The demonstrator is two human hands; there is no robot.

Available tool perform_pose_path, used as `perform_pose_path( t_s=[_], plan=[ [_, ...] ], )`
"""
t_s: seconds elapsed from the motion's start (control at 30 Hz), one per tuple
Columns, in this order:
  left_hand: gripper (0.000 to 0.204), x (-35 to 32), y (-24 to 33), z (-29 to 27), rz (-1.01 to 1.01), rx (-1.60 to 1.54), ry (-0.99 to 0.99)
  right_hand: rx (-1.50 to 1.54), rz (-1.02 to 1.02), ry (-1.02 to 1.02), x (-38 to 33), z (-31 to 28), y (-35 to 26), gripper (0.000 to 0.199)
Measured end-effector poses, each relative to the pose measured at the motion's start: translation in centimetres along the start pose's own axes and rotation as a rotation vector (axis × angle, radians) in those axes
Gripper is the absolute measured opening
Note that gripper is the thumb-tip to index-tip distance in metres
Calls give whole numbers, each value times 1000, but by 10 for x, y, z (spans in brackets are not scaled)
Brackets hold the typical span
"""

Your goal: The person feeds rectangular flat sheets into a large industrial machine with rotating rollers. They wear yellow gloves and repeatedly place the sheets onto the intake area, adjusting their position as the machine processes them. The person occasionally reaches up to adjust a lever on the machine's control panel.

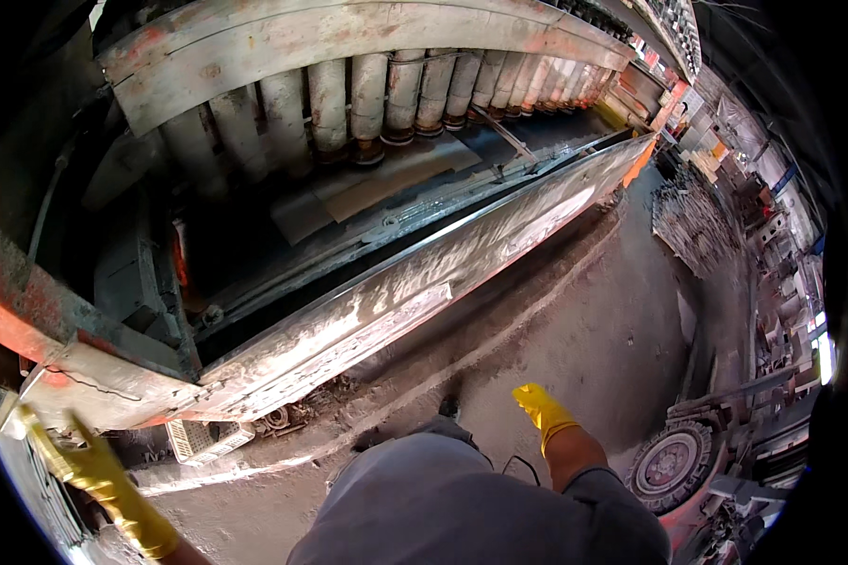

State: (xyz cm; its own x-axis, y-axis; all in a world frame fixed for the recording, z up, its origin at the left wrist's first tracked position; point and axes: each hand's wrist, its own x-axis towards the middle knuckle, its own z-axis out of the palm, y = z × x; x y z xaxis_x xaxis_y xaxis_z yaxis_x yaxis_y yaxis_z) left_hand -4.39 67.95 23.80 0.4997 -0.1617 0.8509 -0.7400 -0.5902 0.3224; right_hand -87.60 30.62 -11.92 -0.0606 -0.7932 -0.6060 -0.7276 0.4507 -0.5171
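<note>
My left hand (89,466), in a shiny yellow glove, reaches out at the lower left with its fingers apart. It is beside the corner of a large machine's long pale side panel (349,315), and nothing shows in its grasp. My right hand (543,411), also in a yellow glove, hangs over the grey floor right of my body, its fingers loosely extended and holding nothing that I can see. Inside the machine, a row of upright cylinders (367,94) stands over a dark bed, where a flat brownish sheet (400,179) lies.
A pale plastic crate (198,444) sits on the dusty floor (584,330) below the machine's near corner. To my right is a vehicle wheel (671,463) with a thick tyre. Farther off lies a heap of flat broken pieces (693,221). Stacked goods line the right side.
</note>
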Motion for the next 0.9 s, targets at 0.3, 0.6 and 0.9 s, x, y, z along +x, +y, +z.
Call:
perform_pose_path(
  t_s=[0.3,0.6,0.9],
  plan=[
    [45,-117,244,206,-201,-426,-789,215,-423,145,68,-110,-179,45],
    [59,-151,443,301,-131,47,-1118,399,-730,166,144,-272,-308,41],
    [56,-163,497,333,-19,58,-1119,488,-1448,277,51,-453,-536,36]
  ],
)
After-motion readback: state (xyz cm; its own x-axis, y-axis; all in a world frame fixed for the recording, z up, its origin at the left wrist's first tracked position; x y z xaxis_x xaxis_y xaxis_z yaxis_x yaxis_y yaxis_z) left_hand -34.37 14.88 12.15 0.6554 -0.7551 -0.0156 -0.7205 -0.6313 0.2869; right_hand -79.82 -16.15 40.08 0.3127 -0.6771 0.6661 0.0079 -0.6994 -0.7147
